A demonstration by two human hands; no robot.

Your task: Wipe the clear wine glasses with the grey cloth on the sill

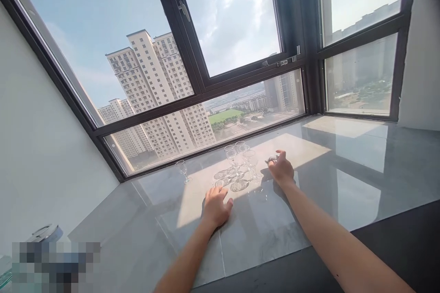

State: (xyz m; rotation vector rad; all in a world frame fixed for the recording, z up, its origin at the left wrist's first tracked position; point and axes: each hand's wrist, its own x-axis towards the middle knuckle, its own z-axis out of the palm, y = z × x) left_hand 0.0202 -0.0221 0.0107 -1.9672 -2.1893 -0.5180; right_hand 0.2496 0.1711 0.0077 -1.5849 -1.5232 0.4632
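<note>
Several clear stemmed glasses point(231, 154) stand in a close group on the grey tiled windowsill point(261, 233), in the sunlit patch. Another stemmed glass point(183, 171) stands apart to the left, near the window frame. My left hand point(217, 206) rests on the sill in front of the group, palm down, thumb apart from the slightly bent fingers, holding nothing that shows. To the right of the glasses, my right hand point(282, 169) is curled around a small whitish-grey thing point(271, 159). Fingers cover much of it, so its kind cannot be made out.
A dark-framed window point(202, 91) runs along the back of the sill, with its handle point(184, 10) on the frame. White walls point(44, 114) stand at both sides. At the lower left is a can-like metal container point(44, 233) beside a blurred-out patch.
</note>
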